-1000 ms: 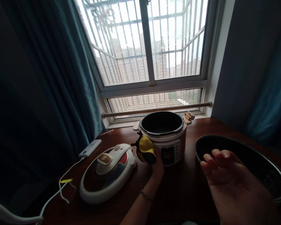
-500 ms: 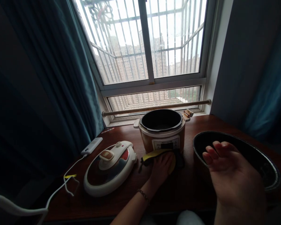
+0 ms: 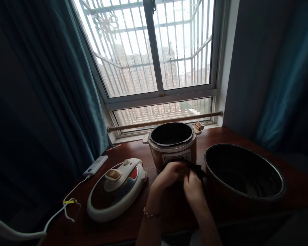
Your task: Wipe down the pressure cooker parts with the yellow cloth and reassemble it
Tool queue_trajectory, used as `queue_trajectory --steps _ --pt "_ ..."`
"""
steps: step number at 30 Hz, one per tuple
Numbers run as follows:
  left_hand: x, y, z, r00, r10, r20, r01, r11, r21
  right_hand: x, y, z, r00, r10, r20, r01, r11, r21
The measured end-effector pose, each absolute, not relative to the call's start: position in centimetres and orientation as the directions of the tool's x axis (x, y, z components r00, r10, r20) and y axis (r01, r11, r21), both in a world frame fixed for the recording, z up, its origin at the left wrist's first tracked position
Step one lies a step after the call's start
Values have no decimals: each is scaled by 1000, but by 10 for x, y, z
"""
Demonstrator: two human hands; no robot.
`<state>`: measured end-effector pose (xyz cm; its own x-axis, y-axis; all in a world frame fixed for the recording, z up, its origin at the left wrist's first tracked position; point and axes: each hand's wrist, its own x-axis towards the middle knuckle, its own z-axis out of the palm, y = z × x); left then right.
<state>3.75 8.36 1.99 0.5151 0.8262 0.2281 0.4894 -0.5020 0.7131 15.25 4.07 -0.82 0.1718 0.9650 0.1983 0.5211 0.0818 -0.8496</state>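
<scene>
In front of the pressure cooker body (image 3: 154, 158), my two hands meet over a cloth (image 3: 199, 171), whose dark edge sticks out to the right. My left hand (image 3: 169, 175), with a bracelet at the wrist, is curled over the cloth from the left. Closed fingers of my right hand (image 3: 193, 187) grip it from the right side. Most of the cloth is hidden by the hands, and the fingertips are somewhat blurred. The cooker stands without its lid, and its dark inside shows. Its white-rimmed lid (image 3: 106, 213) lies on the table to the left.
A large black inner pot (image 3: 246, 171) stands at the right on the brown wooden table (image 3: 215, 135). Left of the lid lie a white power bank (image 3: 96, 166) and a white cable (image 3: 55, 217). Behind are a window rail (image 3: 166, 120) and a blue curtain (image 3: 74, 102).
My right hand has come down from above the black pot to join my left hand at the cloth. The cloth, earlier spread under my left hand, is bunched between both. The view has shifted slightly.
</scene>
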Motion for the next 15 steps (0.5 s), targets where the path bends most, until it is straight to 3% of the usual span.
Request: queue_trajectory --steps 3,7,11,15 --pt "25 87 20 409 884 227 365 -386 847 126 48 -43 266 932 247 343 148 -928" --pt "18 75 17 260 931 255 367 -339 866 100 61 -62 322 928 189 225 119 -967" --pt "9 53 34 117 941 318 429 -337 838 95 78 -48 349 861 371 411 215 -886" --pt "-13 32 50 -30 937 349 430 -303 851 108 103 -36 245 791 560 551 362 -752"
